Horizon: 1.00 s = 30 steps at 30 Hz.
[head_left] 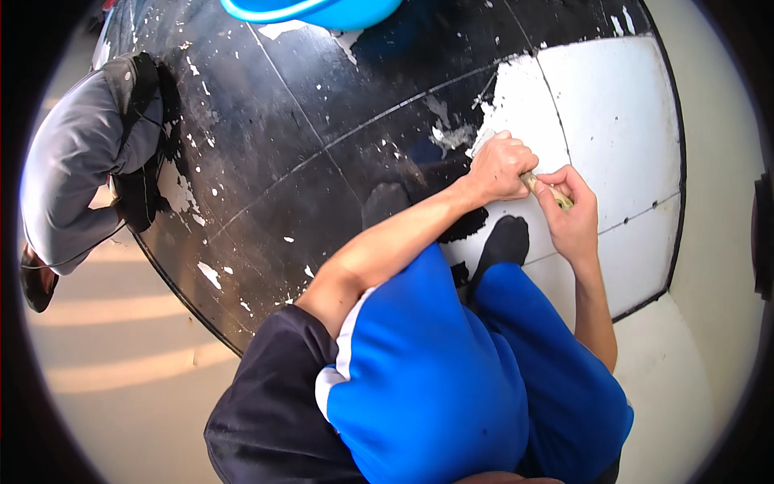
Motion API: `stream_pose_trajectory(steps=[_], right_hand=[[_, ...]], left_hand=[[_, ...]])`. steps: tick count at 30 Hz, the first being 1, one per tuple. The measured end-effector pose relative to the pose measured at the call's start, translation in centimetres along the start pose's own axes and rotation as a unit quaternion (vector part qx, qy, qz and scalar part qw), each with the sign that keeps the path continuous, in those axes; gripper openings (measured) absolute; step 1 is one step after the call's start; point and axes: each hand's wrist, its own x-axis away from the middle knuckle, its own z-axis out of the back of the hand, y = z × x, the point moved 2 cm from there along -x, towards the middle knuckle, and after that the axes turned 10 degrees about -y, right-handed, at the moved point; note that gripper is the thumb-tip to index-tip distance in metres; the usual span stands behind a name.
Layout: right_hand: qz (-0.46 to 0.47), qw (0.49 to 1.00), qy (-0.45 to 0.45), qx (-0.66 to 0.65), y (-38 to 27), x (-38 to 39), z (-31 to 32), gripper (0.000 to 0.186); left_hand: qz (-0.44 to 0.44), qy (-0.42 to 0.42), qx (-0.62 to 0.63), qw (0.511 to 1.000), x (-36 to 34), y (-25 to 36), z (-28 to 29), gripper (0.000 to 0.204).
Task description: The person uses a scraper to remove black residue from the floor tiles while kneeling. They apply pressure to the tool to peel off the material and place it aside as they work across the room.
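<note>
Far to the left of the white tiles (621, 105), I see a co-worker in grey clothing (72, 153) bent low. Closer to the tiles, the black-coated floor (266, 185) runs up to them, flecked with pale chips. Up and to the left of the tiles sits a blue basin (363, 16), cut off by my view's upper edge. A dark-socked foot (385, 202) rests just left of the tiles.

At the tiles' left edge my left hand (503, 165) is wrapped around a scraper (529, 182), its pale blade end showing past the knuckles where black coating meets white. My right hand (571, 210), over the tiles, grips the wooden handle's rear end. Both hands are clamped on the one tool, close beside each other; whether they touch I cannot tell
</note>
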Motion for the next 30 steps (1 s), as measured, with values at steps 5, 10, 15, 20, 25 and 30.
stream_pose_trajectory(steps=[5,10,15,20,25,30], right_hand=[[0.018,0.999,-0.002,0.042,-2.1,1.6,-0.9,0.007],[-0.016,0.999,0.004,0.032,-1.2,0.3,-0.2,0.009],[0.035,0.998,0.005,0.054,-1.4,1.3,-1.5,0.01],[0.013,1.0,0.016,0.012,-0.9,0.9,-1.0,0.01],[0.037,0.999,0.008,0.023,-2.8,1.9,-1.2,0.008],[0.01,1.0,0.016,0.005,-1.0,1.1,0.2,0.007]], left_hand=[[-0.018,0.005,-0.006,1.0,0.7,-0.6,0.8,0.034],[-0.016,0.004,0.002,1.0,-0.6,-1.0,1.2,0.041],[-0.036,0.0,0.007,0.999,0.7,0.8,1.3,0.036],[-0.013,-0.008,0.007,1.0,0.5,-0.2,0.6,0.03],[-0.021,-0.002,0.011,1.0,0.3,0.2,2.2,0.03],[-0.021,-0.003,0.027,0.999,-0.9,-0.1,0.5,0.028]])
